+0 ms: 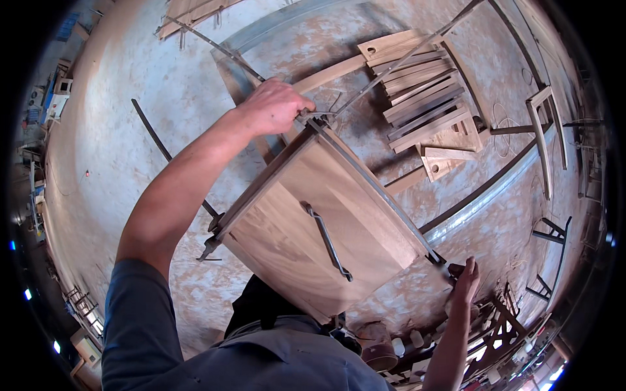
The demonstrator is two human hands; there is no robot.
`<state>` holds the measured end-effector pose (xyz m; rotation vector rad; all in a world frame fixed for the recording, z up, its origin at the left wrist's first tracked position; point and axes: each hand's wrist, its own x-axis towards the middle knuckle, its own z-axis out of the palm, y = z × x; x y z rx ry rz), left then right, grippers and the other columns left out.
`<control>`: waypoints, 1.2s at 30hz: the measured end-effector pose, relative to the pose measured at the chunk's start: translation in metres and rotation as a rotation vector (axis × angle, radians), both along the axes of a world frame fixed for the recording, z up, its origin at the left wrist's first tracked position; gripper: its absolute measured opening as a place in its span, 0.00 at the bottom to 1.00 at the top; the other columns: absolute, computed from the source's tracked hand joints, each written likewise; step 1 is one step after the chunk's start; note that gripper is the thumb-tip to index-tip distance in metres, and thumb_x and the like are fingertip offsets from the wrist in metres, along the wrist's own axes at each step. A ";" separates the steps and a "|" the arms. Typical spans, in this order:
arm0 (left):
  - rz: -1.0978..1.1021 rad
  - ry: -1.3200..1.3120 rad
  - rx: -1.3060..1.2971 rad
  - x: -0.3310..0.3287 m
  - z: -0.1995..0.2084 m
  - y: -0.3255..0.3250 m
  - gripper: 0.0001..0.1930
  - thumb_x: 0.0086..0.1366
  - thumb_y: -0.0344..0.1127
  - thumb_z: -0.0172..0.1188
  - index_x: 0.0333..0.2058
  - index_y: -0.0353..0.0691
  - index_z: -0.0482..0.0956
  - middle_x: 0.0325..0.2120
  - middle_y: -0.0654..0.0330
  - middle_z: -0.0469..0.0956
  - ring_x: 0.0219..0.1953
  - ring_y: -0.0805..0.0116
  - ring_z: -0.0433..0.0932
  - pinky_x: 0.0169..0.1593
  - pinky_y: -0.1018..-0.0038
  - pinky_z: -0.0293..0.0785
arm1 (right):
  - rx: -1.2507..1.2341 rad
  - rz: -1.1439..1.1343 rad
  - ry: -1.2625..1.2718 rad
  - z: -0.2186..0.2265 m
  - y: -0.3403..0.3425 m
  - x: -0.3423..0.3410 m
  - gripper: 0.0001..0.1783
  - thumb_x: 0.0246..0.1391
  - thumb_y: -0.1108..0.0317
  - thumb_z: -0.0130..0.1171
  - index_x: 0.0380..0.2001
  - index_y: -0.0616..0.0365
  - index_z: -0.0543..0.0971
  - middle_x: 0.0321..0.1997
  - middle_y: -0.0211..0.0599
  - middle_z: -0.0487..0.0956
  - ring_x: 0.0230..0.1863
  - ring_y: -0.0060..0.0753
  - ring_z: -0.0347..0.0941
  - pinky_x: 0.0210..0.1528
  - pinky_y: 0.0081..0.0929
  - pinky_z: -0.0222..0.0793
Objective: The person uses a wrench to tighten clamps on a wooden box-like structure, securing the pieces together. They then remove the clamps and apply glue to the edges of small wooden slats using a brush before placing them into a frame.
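Observation:
A wooden box-like piece (313, 182) with a broad, flat top panel lies tilted in front of me. Long metal bar clamps run along its edges and cross at its far corner. At that corner my left hand (275, 107) is closed in a fist around part of a clamp; its fingers partly hide what they grip. Down at the near right corner, my right hand (464, 281) has its fingers around the dark end of the bar clamp (385, 199) along the right edge. A double-ended wrench (328, 242) rests on the panel. Another clamp's head (210, 246) sits at the left corner.
Several wooden boards (424, 98) are stacked beyond the box to the right. Clamp bars (153, 140) stick out past the work. A wooden frame (541, 143) stands at far right. A bucket (378, 345) and scrap pieces (505, 319) lie near my right side.

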<state>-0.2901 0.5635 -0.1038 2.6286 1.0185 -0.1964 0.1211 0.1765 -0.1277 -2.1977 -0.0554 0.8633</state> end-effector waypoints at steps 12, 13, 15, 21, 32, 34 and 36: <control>-0.022 -0.053 0.023 -0.002 -0.012 0.002 0.22 0.48 0.20 0.56 0.42 0.50 0.83 0.25 0.55 0.79 0.35 0.55 0.77 0.46 0.63 0.68 | -0.684 0.504 0.425 -0.020 0.026 0.035 0.12 0.61 0.68 0.43 0.42 0.68 0.65 0.22 0.48 0.72 0.14 0.43 0.73 0.15 0.49 0.78; -0.026 0.001 0.006 0.003 -0.007 0.003 0.23 0.49 0.20 0.55 0.43 0.50 0.82 0.27 0.55 0.80 0.36 0.55 0.78 0.46 0.64 0.68 | -0.663 0.511 0.435 -0.021 0.028 0.035 0.12 0.59 0.69 0.43 0.40 0.69 0.66 0.22 0.48 0.72 0.13 0.43 0.73 0.14 0.48 0.78; -0.020 0.028 0.000 0.004 -0.004 0.002 0.23 0.48 0.20 0.55 0.43 0.49 0.82 0.27 0.55 0.80 0.36 0.55 0.78 0.47 0.64 0.68 | -0.624 0.545 0.452 -0.022 0.028 0.041 0.11 0.57 0.71 0.43 0.36 0.72 0.68 0.22 0.49 0.71 0.13 0.44 0.72 0.13 0.48 0.77; 0.034 -0.004 0.001 0.001 -0.006 -0.001 0.24 0.46 0.19 0.54 0.42 0.49 0.83 0.25 0.54 0.79 0.36 0.54 0.77 0.49 0.62 0.68 | 0.163 0.367 0.029 -0.025 -0.026 0.013 0.31 0.63 0.57 0.49 0.62 0.67 0.63 0.60 0.46 0.69 0.60 0.37 0.65 0.60 0.33 0.61; 0.071 0.081 -0.006 0.009 -0.010 0.000 0.27 0.44 0.23 0.55 0.45 0.50 0.82 0.29 0.50 0.81 0.38 0.50 0.78 0.47 0.61 0.71 | 0.718 0.095 -0.451 -0.107 -0.049 -0.029 0.23 0.68 0.64 0.35 0.49 0.72 0.73 0.63 0.59 0.66 0.66 0.48 0.61 0.67 0.39 0.56; 0.068 0.112 -0.005 0.008 -0.007 0.001 0.27 0.43 0.24 0.56 0.46 0.49 0.82 0.28 0.48 0.80 0.38 0.49 0.78 0.47 0.60 0.71 | 0.804 0.017 -0.466 -0.113 -0.042 -0.029 0.20 0.67 0.65 0.33 0.41 0.70 0.71 0.54 0.57 0.69 0.62 0.49 0.64 0.66 0.42 0.58; 0.071 0.149 0.001 0.010 -0.005 0.001 0.27 0.43 0.23 0.56 0.46 0.47 0.81 0.31 0.49 0.80 0.41 0.49 0.77 0.49 0.60 0.70 | 0.903 -0.078 -0.483 -0.115 -0.036 -0.029 0.22 0.67 0.65 0.32 0.24 0.66 0.68 0.39 0.51 0.73 0.54 0.49 0.70 0.64 0.47 0.60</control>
